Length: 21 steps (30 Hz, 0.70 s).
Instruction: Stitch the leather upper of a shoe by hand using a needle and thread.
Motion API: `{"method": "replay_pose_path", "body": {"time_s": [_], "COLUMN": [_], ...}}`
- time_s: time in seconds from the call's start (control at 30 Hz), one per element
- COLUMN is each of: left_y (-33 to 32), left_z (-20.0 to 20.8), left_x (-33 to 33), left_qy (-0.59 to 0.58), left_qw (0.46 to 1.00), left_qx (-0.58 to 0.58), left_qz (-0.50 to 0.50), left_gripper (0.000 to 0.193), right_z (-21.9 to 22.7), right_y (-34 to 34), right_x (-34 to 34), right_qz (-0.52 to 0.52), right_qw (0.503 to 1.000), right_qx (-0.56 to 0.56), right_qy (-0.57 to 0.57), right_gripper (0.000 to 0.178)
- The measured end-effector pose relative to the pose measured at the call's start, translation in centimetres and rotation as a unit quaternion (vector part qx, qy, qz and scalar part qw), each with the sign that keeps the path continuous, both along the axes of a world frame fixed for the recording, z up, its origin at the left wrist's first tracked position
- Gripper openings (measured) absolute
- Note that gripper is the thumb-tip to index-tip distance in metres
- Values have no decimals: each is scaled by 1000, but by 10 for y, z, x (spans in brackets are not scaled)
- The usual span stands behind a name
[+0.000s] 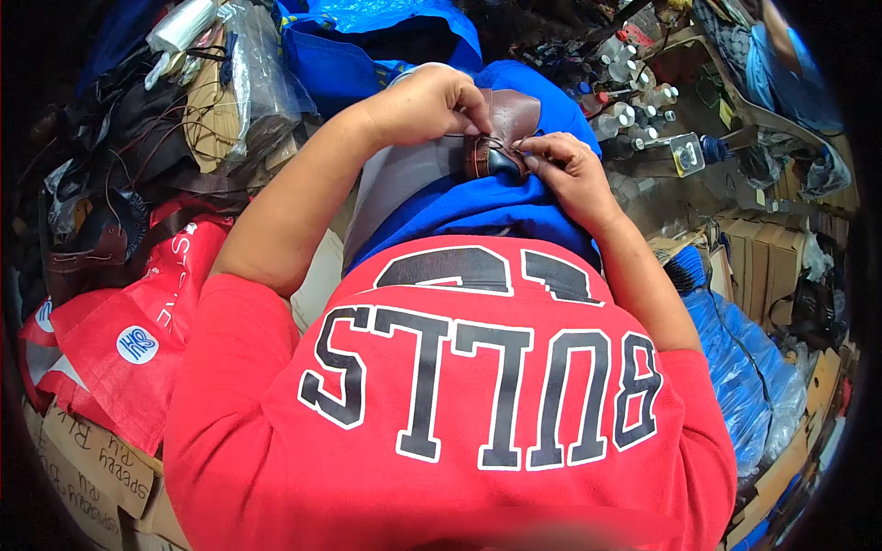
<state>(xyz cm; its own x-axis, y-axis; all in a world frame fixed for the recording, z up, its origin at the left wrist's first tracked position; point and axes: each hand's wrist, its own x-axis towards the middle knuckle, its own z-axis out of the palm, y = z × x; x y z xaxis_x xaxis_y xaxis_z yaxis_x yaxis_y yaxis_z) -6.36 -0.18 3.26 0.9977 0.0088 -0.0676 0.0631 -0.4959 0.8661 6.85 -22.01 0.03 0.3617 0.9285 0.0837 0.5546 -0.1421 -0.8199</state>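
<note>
A brown leather shoe (pixel 514 112) rests on my lap over blue cloth, its dark opening toward me. Across its collar runs a thin dark lace (pixel 494 142). At the shoe's left side, my left hand (pixel 439 106) is closed, thumb and fingertips pinching the lace. My right hand (pixel 567 170) is closed too, its thumb and forefinger pinched on the lace at the right of the collar. The fingertips partly hide the lace ends, and the sole is out of sight.
A blue bag (pixel 381 50) lies beyond my lap. Several small bottles (pixel 625 69) stand at the far right. On the left are a red bag (pixel 129 321), another brown shoe (pixel 87 243) and plastic-wrapped material (pixel 262 69). Blue plastic (pixel 740 367) and cardboard (pixel 753 262) lie at right.
</note>
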Motion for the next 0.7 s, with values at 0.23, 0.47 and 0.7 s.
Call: {"method": "replay_pose_path", "body": {"time_s": [0.23,0.47,0.7], "left_y": [13,14,3], "left_z": [-3,-5,-6], "left_x": [-9,-4,-9], "left_qy": [-54,10,-18], "left_qw": [998,998,998], "left_qx": [32,-3,-26], "left_qz": [30,56,50], "left_gripper": [20,19,18], "right_z": [8,-3,-1], "right_y": [-3,5,5], "right_x": [4,-4,-12], "right_qz": [-17,-39,-39], "right_qw": [997,985,997], "right_qx": [-5,-22,-12], "right_qy": [74,168,65], "right_gripper": [23,23,26]}}
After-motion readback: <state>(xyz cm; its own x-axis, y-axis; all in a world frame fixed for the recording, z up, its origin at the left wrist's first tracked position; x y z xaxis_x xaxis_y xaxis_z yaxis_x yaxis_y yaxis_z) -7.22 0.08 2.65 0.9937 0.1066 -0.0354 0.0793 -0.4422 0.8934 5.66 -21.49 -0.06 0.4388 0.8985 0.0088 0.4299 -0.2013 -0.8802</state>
